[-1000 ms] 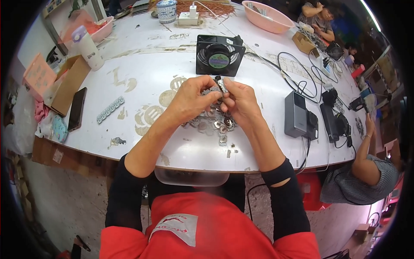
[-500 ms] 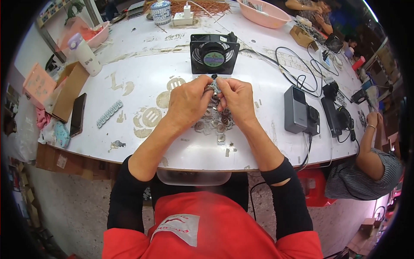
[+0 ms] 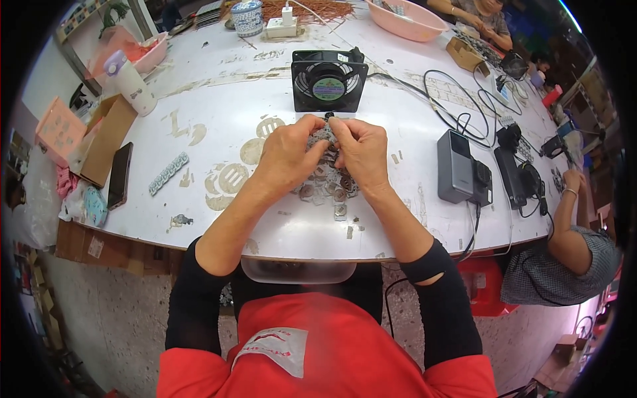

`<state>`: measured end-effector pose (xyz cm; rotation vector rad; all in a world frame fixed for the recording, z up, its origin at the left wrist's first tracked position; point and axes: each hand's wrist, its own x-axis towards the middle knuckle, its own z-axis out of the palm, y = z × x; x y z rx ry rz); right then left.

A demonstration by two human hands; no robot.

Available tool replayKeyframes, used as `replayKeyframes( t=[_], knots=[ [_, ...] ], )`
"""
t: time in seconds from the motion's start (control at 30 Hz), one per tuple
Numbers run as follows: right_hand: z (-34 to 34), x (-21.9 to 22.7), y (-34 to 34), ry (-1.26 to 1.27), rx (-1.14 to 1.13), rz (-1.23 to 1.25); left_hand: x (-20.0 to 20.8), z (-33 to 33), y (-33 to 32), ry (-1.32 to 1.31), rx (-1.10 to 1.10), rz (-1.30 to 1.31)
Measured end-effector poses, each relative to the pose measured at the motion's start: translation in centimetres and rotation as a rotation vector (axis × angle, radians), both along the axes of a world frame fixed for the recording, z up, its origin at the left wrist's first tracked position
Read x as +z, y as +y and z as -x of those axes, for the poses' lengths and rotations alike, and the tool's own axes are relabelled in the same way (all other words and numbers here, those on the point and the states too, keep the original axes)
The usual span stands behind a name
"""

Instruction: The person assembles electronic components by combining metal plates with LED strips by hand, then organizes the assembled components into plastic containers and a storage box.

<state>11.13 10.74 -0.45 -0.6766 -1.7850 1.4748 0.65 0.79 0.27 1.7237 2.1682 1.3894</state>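
Small dark-tipped part (image 3: 329, 117): I am holding it in the right grip (image 3: 366, 154), fingertips clamped, above the counter (image 3: 298, 232). Left grip (image 3: 286, 154): sitting curled beside it; I cannot tell whether it is clamping. Loose small parts (image 3: 339, 196): lying piled below. Black fan (image 3: 328, 83): standing just beyond. Patterned strip (image 3: 169, 174): lying leftward.

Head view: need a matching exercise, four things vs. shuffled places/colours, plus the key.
1. Fan
2. Phone
3. Loose small parts
4. Lidded jar

A. Heaped below the left hand and right hand
B. Blue and white
C. Black frame, green round label
D. Lying beside the cardboard box

Pairs: 1-C, 2-D, 3-A, 4-B
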Motion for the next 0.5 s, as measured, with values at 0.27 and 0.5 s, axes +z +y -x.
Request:
replayKeyframes(
  t=[0.27,0.5],
  knots=[
    [0.5,-0.3,0.6,0.208,-0.158,-0.175,0.3,0.0,-0.1,-0.059,0.010,0.045],
    [-0.9,1.0,0.8,0.074,0.233,0.165,1.9,0.3,-0.7,-0.581,-0.160,0.112]
  ],
)
